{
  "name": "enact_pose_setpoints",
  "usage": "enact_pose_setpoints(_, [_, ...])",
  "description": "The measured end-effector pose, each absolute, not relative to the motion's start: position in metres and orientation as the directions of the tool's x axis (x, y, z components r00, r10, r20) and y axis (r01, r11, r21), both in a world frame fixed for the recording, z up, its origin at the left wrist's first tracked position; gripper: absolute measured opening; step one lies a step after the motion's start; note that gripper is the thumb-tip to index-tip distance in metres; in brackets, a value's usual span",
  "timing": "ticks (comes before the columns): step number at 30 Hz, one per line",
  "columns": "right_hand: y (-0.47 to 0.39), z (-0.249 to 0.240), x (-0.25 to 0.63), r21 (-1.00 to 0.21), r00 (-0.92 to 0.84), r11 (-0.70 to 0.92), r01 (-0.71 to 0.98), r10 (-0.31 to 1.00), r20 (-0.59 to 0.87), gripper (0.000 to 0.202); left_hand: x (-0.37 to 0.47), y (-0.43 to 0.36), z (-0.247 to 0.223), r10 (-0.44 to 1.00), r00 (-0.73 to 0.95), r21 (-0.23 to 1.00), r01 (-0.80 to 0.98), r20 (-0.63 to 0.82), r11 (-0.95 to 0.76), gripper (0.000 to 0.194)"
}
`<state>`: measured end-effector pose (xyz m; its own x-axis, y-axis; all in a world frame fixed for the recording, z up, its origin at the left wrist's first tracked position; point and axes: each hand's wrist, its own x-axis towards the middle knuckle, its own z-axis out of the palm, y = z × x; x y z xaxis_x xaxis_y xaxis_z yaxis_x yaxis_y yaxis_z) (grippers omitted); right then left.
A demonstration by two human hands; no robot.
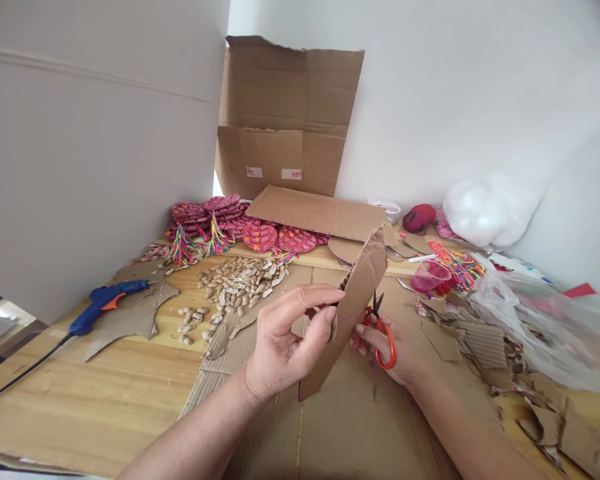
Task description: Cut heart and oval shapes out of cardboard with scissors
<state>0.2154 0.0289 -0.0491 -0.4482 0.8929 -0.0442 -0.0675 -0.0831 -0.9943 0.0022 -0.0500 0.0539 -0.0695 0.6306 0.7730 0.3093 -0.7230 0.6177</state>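
Note:
A piece of brown cardboard (354, 313) stands tilted in front of me, its upper edge torn and ragged. My left hand (295, 333) pinches it at its left side between thumb and fingers. Behind its right side, my right hand (387, 347) is closed around red-handled scissors (386, 347). The dark scissor blades point up and away, slightly parted, beside the cardboard. Some right-hand fingers are hidden by the cardboard, so I cannot tell whether they touch it. Below both hands lies a large flat cardboard sheet (370, 427).
Peanut shells (245, 280) are heaped left of centre. A blue glue gun (105, 303) rests on a cardboard scrap at left. Pink decorated discs (263, 237) with tassels are stacked behind. Cardboard scraps (485, 347) and a clear plastic bag (535, 320) crowd the right.

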Motion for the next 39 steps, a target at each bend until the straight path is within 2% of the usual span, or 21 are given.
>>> enact_pose_setpoints(4, [0.029, -0.051, 0.216, -0.995, -0.45, -0.08, -0.067, 0.892, -0.042, 0.033, 0.001, -0.049, 0.055, 0.6, -0.053, 0.581, 0.334, 0.798, -0.742, 0.031])
enact_pose_setpoints(8, [0.028, -0.049, 0.216, -0.995, -0.443, -0.082, -0.056, 0.895, -0.048, 0.035, -0.002, -0.05, 0.049, 0.634, -0.06, 0.619, 0.303, 0.771, -0.725, 0.032])
enact_pose_setpoints(16, [0.026, -0.047, 0.214, -0.994, -0.395, -0.103, -0.037, 0.915, -0.081, 0.038, -0.002, -0.041, 0.043, 0.776, -0.309, 0.826, 0.066, 0.55, -0.56, 0.016])
enact_pose_setpoints(20, [0.026, -0.046, 0.214, -0.993, -0.357, -0.118, -0.028, 0.929, -0.101, 0.04, -0.004, -0.033, 0.045, 0.818, -0.356, 0.873, -0.015, 0.451, -0.488, 0.019])
enact_pose_setpoints(29, [0.021, -0.034, 0.212, -0.992, -0.308, -0.123, -0.026, 0.945, -0.109, 0.045, -0.01, -0.018, 0.039, 0.807, -0.435, 0.893, -0.016, 0.399, -0.45, 0.022])
enact_pose_setpoints(39, [0.023, -0.041, 0.216, -0.993, -0.288, -0.092, -0.074, 0.955, -0.067, 0.037, -0.016, -0.006, 0.029, 0.856, -0.461, 0.886, -0.26, 0.234, -0.383, 0.024])
